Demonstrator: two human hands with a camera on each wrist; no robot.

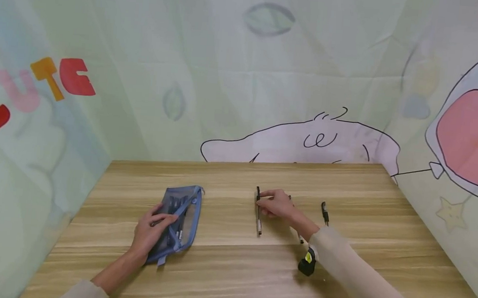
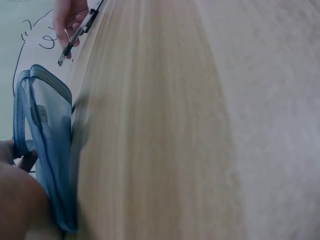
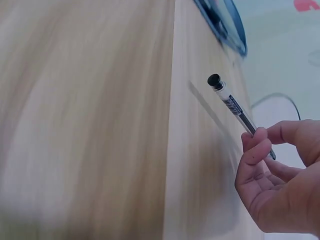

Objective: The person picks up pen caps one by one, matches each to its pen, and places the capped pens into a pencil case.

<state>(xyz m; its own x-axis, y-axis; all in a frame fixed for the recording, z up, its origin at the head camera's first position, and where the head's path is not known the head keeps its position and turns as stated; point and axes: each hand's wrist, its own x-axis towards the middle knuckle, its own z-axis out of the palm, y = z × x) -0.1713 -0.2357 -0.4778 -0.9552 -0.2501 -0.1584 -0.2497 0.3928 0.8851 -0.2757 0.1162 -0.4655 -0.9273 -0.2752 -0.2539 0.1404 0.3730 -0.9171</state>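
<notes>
A blue see-through zip pencil case point(image 1: 195, 211) lies at the left of the table with several pens showing inside it. My left hand point(image 1: 148, 233) grips its left side, and in the left wrist view fingers curl at the edge of the case point(image 2: 57, 145). Near the middle of the table, my right hand point(image 1: 276, 204) pinches a clear-barrelled black pen point(image 1: 258, 220) between thumb and fingers. The right wrist view shows this pen point(image 3: 232, 104) tilted above the wood, its black end pointing away from the hand.
Another pen point(image 1: 300, 239) lies partly hidden beneath my right wrist. Farther right is a black-capped pen point(image 1: 325, 212), its lower end covered by the sleeve. A small black device point(image 1: 307, 265) sits at the right cuff. Printed cloth walls point(image 1: 235, 83) border the wooden table point(image 1: 220, 278).
</notes>
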